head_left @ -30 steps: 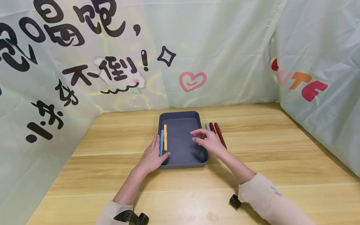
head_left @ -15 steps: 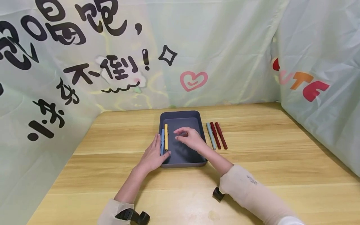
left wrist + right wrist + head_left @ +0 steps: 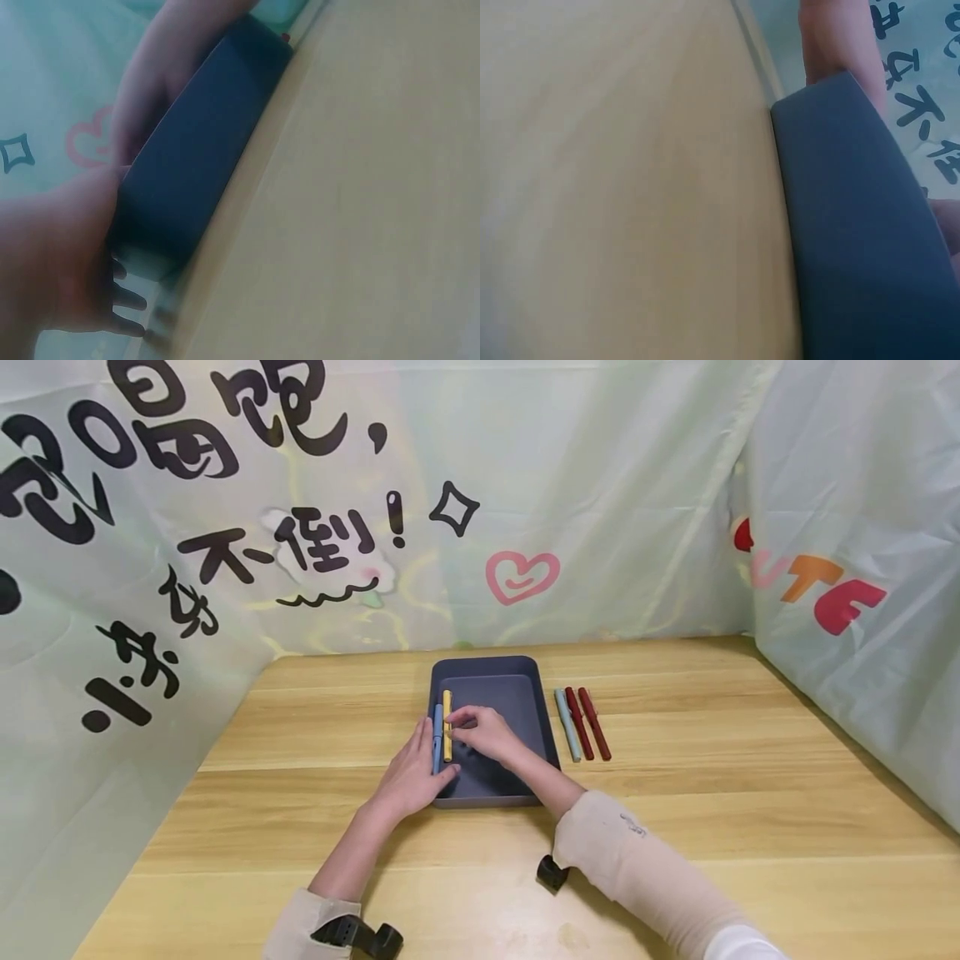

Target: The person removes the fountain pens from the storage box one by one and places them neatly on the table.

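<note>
In the head view a dark blue-grey tray (image 3: pixel 502 802) stands on the table with two pens inside, along its left wall. The blue pen (image 3: pixel 438 722) lies against that wall; the yellow pen (image 3: pixel 447 747) is just right of it. My left hand (image 3: pixel 412 777) rests against the tray's near left side, straight fingers along the outside and thumb over the near rim. My right hand (image 3: pixel 483 733) reaches in from the right and pinches the yellow pen at mid-length between thumb and fingertips. Both wrist views mostly show the tray's outer wall (image 3: pixel 847 202), which hides the pens.
To the right of the tray a light blue pen (image 3: pixel 567 727) and two dark red pens (image 3: pixel 579 724) lie side by side on the wooden table (image 3: pixel 712 777). A pale printed cloth (image 3: pixel 600 527) hangs behind and beside the table.
My right hand has moved left across the tray, from its right rim to the yellow pen, uncovering the light blue and dark red pens. My left hand has stayed at the tray.
</note>
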The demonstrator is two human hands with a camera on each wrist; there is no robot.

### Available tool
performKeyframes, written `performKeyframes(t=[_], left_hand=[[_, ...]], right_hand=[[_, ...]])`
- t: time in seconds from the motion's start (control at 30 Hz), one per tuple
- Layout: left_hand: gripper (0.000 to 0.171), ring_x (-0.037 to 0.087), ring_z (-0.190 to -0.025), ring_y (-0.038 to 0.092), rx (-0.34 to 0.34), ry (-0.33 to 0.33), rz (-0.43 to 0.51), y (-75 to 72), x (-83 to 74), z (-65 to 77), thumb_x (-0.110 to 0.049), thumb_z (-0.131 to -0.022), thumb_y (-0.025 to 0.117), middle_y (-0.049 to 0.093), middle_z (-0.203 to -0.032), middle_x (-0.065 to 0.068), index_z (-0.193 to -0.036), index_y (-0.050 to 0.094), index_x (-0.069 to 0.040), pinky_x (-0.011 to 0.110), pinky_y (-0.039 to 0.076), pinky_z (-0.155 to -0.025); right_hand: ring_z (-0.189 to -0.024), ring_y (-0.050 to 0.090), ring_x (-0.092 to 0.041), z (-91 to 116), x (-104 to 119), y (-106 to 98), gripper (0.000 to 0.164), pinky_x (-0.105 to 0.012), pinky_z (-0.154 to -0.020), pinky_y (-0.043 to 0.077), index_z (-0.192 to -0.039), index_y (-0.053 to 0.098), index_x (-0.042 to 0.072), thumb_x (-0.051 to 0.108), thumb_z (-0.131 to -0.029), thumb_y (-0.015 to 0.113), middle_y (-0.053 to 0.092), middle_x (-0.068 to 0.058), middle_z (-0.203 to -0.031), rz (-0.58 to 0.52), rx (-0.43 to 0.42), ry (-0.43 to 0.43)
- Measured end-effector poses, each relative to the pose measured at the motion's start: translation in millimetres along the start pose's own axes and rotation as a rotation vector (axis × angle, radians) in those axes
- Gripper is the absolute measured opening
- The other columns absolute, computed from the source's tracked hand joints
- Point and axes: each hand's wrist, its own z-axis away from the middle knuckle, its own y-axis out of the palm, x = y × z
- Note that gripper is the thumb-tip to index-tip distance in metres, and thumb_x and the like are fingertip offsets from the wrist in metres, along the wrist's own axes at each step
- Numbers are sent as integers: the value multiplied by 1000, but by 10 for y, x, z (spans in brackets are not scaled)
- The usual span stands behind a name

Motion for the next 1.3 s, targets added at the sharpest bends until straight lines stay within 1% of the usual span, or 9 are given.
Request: performKeyframes(t=[0.13, 0.4, 0.53, 0.7, 0.83, 1.0, 1.07, 1.23, 1.3], left_hand=[[88, 34, -134, 15, 9, 4, -8, 7, -8, -6, -44, -90, 52, 1, -151, 18, -145, 1, 2, 48, 21, -103], [87, 33, -134, 16, 2, 7, -1, -9, 0, -1, -43, -91, 52, 3, -151, 17, -146, 2, 1, 47, 23, -103], [87, 33, -134, 16, 1, 4, -4, -5, 4, -11, -44, -90, 52, 3, -151, 18, -146, 2, 1, 48, 23, -103], [88, 33, -134, 16, 10, 2, -21, 10, 6, -22, -45, -90, 52, 2, -151, 17, -146, 1, 1, 47, 23, -103], [87, 33, -134, 15, 8, -2, -17, 10, 6, -21, -44, -90, 52, 3, -151, 17, -146, 2, 1, 47, 22, -103], [86, 32, -135, 14, 9, -4, -7, 6, 5, -13, -43, -91, 52, 2, -151, 17, -146, 1, 1, 47, 22, -103], [86, 32, -135, 13, 10, -5, -9, 7, 4, -10, -43, -91, 52, 2, -151, 17, -146, 1, 1, 47, 22, -103], [87, 32, -135, 13, 6, -4, -9, 3, -1, -4, -43, -91, 52, 2, -151, 17, -145, 1, 1, 47, 22, -103], [87, 32, -135, 13, 6, -5, -6, -1, -3, -1, -43, -91, 52, 2, -151, 17, -146, 1, 1, 47, 22, -103]], right_hand=[[-77, 58, -19, -20, -47, 34, 24, -27, -62, 49, -109, 65, 4, 9, -85, 64, 62, -7, -97, 65, 34, 12], [-86, 58, -20, -43, -93, 55, 22, -30, -69, 45, -105, 69, 9, 11, -83, 65, 65, -6, -93, 261, 70, -68], [-80, 56, -18, -35, -95, 42, 14, -31, -70, 44, -97, 70, 10, 12, -83, 66, 64, -2, -86, 290, 39, -71], [-81, 51, -18, -18, -119, 16, 7, -31, -71, 41, -88, 69, 10, 12, -81, 70, 58, 0, -84, 314, -20, -37], [-85, 51, -20, -14, -130, 10, 15, -33, -72, 42, -93, 69, 11, 12, -79, 73, 54, -3, -89, 357, -16, -32], [-91, 53, -23, 3, -114, 16, 23, -37, -78, 43, -101, 70, 11, 7, -78, 71, 56, -7, -96, 428, 10, -65], [-88, 54, -22, 4, -129, 14, 24, -36, -75, 44, -99, 70, 11, 5, -77, 71, 56, -6, -94, 442, 6, -95], [-91, 54, -22, 12, -112, 5, 23, -35, -75, 45, -98, 71, 11, 4, -77, 71, 59, -6, -96, 407, 9, -64], [-93, 55, -22, 21, -82, 0, 22, -35, -76, 45, -99, 70, 10, 4, -78, 70, 62, -7, -99, 378, 19, -21]])
